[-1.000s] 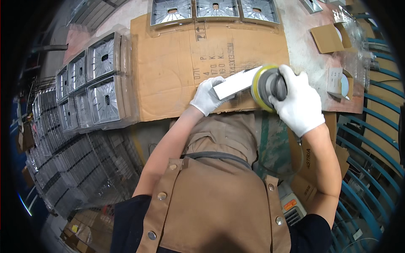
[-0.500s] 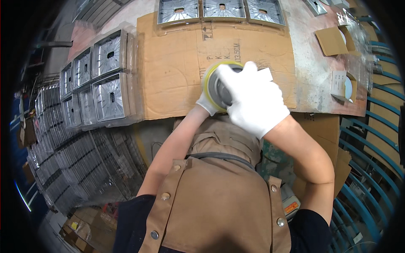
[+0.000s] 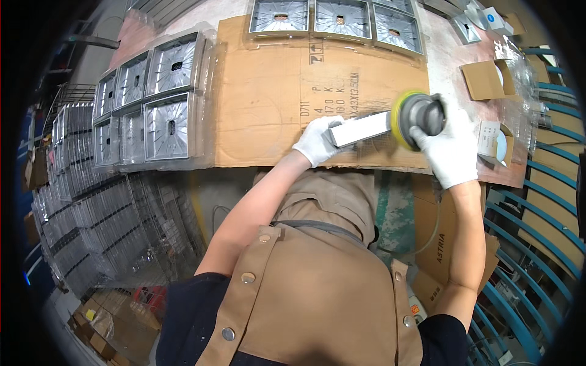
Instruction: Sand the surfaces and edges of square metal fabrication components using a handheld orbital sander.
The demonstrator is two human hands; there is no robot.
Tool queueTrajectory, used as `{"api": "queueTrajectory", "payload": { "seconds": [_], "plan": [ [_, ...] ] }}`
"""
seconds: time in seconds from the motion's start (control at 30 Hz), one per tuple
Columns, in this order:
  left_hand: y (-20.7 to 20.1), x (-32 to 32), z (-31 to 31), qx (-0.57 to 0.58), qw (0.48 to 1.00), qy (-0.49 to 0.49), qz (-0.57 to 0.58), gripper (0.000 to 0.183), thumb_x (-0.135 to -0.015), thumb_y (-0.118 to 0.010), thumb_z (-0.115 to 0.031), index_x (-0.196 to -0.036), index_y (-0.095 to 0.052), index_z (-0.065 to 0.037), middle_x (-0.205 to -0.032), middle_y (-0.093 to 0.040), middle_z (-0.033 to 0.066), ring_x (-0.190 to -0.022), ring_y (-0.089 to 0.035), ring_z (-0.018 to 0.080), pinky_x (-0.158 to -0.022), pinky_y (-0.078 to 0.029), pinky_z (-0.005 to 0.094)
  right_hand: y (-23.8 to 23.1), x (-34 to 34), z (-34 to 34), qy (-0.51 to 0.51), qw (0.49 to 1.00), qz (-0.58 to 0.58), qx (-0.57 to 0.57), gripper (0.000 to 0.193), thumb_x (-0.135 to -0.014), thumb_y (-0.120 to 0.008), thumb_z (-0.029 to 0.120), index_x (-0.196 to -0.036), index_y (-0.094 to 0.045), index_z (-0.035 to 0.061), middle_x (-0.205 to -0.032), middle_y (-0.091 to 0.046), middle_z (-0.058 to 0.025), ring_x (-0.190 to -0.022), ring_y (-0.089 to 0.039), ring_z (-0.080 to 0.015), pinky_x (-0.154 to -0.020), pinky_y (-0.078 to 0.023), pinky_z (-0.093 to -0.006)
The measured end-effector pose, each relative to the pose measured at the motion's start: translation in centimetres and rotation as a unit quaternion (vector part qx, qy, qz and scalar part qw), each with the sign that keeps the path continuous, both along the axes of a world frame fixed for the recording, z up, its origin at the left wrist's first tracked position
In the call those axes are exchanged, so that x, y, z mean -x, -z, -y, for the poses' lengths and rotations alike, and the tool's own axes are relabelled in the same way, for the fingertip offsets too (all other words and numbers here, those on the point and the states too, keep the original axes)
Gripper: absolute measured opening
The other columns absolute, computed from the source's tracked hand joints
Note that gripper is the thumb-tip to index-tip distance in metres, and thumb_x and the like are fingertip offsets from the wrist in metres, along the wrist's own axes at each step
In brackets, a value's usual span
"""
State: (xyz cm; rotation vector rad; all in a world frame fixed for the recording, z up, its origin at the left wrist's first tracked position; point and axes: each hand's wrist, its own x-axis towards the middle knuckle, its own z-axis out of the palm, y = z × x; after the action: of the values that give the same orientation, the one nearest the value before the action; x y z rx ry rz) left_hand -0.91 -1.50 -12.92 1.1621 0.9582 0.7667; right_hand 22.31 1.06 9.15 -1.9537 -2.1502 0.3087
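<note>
My left hand (image 3: 317, 141), in a white glove, grips one end of a silvery metal box-shaped piece (image 3: 364, 128), its long narrow side facing up. My right hand (image 3: 453, 146), also gloved in white, is wrapped round a round power sander (image 3: 429, 116) with a dark body and a yellow-green pad edge. The pad is tilted on its side at the right end of the metal piece; whether it touches cannot be made out. Below both lies a brown cardboard sheet (image 3: 262, 110) on the worktable. The fingers under the piece are hidden.
Square metal trays (image 3: 168, 131) sit in clear plastic packing at the left, with several more (image 3: 342, 18) along the far edge. Small open cartons (image 3: 482, 79) stand at the right beside blue curved rails (image 3: 549, 198). Stacked clear plastic trays (image 3: 110, 226) fill the lower left.
The sander in my right hand has moved right, from over the middle to the piece's right end. More of the metal piece and my left hand now shows. The whole view has shifted slightly.
</note>
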Motion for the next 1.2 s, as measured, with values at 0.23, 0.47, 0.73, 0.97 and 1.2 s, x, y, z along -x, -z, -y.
{"api": "queueTrajectory", "payload": {
  "seconds": [0.23, 0.47, 0.73, 0.97, 1.2],
  "plan": [
    [2.3, -0.1, -0.2, -0.171, 0.977, -0.011, -0.123, 0.049, -0.083, -0.078, -0.03, -0.127, -0.064, -0.015, -0.126, -0.067, 0.0095, -0.115, -0.064, 0.0253, -0.099, -0.05, 0.0354, -0.6, 9.8, 2.4, -0.143, 0.985, 0.013, 0.093, 0.063, -0.08, -0.079, 0.024, -0.136, -0.05, 0.0211, -0.107, -0.056, -0.0228, -0.091, -0.067, -0.0433, -0.078, -0.057, -0.0489],
    [-2.3, 0.1, -0.4, -0.182, 0.959, 0.011, -0.218, 0.034, -0.081, -0.081, -0.026, -0.108, -0.071, -0.008, -0.097, -0.075, 0.0162, -0.096, -0.071, 0.0367, -0.083, -0.058, 0.041, -1.1, 7.8, 1.0, -0.119, 0.986, 0.043, 0.109, 0.065, -0.079, -0.081, 0.024, -0.135, -0.049, 0.0211, -0.107, -0.058, -0.0234, -0.089, -0.067, -0.0461, -0.079, -0.057, -0.0485],
    [-2.7, 1.0, -0.1, -0.055, 0.998, -0.004, -0.015, 0.059, -0.072, -0.093, -0.019, -0.119, -0.06, -0.005, -0.11, -0.069, 0.0102, -0.106, -0.066, 0.0221, -0.095, -0.055, 0.0364, 2.5, -3.5, -1.2, 0.055, 0.992, -0.108, 0.039, 0.077, -0.071, -0.086, 0.023, -0.137, -0.053, 0.004, -0.122, -0.066, -0.0223, -0.113, -0.065, -0.0367, -0.099, -0.052, -0.0413],
    [-10.9, 0.5, 0.3, -0.212, 0.95, -0.052, -0.225, 0.075, -0.062, -0.098, -0.026, -0.124, -0.06, -0.005, -0.112, -0.069, 0.0105, -0.103, -0.068, 0.0247, -0.095, -0.054, 0.0366, 6.4, -5.1, 2.9, 0.174, 0.981, -0.083, 0.029, 0.085, -0.069, -0.088, 0.025, -0.144, -0.049, 0.0119, -0.134, -0.06, -0.022, -0.122, -0.06, -0.0392, -0.104, -0.049, -0.0441],
    [-13.2, -5.4, -2.0, -0.274, 0.832, 0.068, -0.478, 0.039, -0.077, -0.082, -0.022, -0.108, -0.061, -0.008, -0.099, -0.071, 0.0157, -0.095, -0.069, 0.0366, -0.082, -0.055, 0.0461, 8.6, -4.0, 5.4, 0.191, 0.98, -0.049, 0.039, 0.079, -0.072, -0.087, 0.031, -0.142, -0.051, 0.0215, -0.124, -0.06, -0.0175, -0.112, -0.064, -0.0395, -0.096, -0.052, -0.0461]
  ]
}}
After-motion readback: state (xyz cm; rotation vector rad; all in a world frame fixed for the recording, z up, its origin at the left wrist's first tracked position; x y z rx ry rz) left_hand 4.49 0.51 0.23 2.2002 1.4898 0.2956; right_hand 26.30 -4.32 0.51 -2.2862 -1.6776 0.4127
